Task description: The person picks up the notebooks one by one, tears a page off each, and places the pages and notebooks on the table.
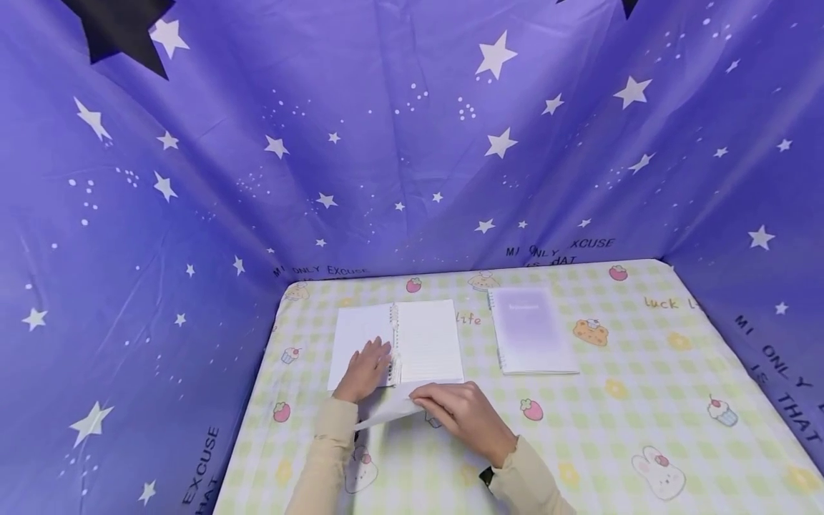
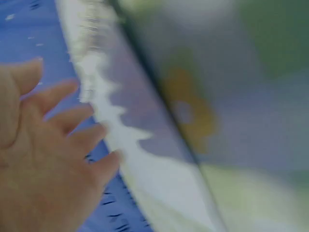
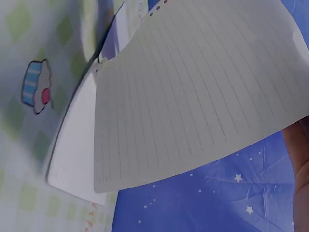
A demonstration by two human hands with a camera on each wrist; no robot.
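An open ring-bound notebook (image 1: 430, 342) lies on the table, its left side plain white and its right side lined. My left hand (image 1: 367, 368) is over the left side near the rings, fingers straight; the left wrist view shows that hand (image 2: 53, 145) with its fingers spread and nothing in them. Between thumb and fingers my right hand (image 1: 466, 415) pinches a sheet of lined paper (image 1: 391, 408) in front of the notebook. This sheet (image 3: 193, 96) is raised and bowed in the right wrist view, with punched holes along one edge.
To the right of the open notebook lies a closed spiral notebook (image 1: 531, 332) with a pale purple cover. A green and white checked cloth (image 1: 618, 443) with cartoon prints covers the table. Purple star-printed curtains (image 1: 399, 143) stand around the back and sides.
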